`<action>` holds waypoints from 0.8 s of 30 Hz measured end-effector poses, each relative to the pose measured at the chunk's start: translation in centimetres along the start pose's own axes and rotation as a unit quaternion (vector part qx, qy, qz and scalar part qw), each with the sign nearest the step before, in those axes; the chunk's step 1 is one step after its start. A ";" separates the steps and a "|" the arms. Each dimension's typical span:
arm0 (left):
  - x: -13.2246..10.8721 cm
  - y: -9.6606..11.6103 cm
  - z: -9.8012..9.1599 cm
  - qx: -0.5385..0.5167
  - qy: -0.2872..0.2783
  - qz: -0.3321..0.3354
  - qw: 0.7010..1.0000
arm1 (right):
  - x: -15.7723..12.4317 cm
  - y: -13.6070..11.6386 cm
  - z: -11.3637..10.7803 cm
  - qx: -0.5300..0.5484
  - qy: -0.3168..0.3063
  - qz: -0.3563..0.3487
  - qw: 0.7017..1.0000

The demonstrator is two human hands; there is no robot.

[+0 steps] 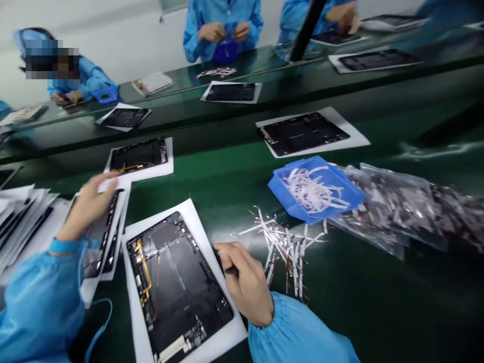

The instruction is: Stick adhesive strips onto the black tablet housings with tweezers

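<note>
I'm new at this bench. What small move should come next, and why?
Probably lower the dark tool in the right hand onto the open tablet housing, judging by how close that hand is to the housing's edge. The housing lies on a white sheet, its yellow flex cable exposed.

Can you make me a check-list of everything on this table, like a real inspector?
Surface: shiny dark green workbench.
Job's things: black opened tablet casing on a white sheet.
Clutter: blue plastic tray of white paper strips; loose white strips; clear plastic bags.
Grippers: left hand resting on another casing's edge; right hand pinching a slim dark tool.
Cables: yellow ribbon cable inside the casing.
Surroundings: co-workers in blue gowns across the bench.
</note>
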State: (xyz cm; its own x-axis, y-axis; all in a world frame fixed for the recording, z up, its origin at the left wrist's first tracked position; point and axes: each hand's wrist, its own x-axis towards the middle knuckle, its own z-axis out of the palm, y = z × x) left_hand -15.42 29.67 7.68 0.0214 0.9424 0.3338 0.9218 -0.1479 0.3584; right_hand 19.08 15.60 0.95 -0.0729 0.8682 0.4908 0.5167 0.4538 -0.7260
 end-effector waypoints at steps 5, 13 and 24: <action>-16.9 6.1 0.9 -0.004 -0.088 -0.009 0.996 | -0.3 0.6 -2.2 -0.112 -0.100 0.008 0.989; -30.8 11.5 3.2 -0.067 0.021 -0.146 0.987 | 0.5 2.7 -9.8 -0.378 -0.295 0.235 0.846; -30.3 11.3 4.4 -0.085 0.167 -0.118 0.975 | 4.3 6.1 -8.2 -0.332 -0.362 0.282 0.824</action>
State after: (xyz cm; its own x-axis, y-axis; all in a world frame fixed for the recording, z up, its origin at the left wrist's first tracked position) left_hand -3.98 0.81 -2.23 -0.3369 0.8101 0.4799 0.8078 -0.0132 0.5893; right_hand 28.90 20.52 2.57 -0.0273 0.9048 -0.4249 0.9781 -0.0635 -0.1981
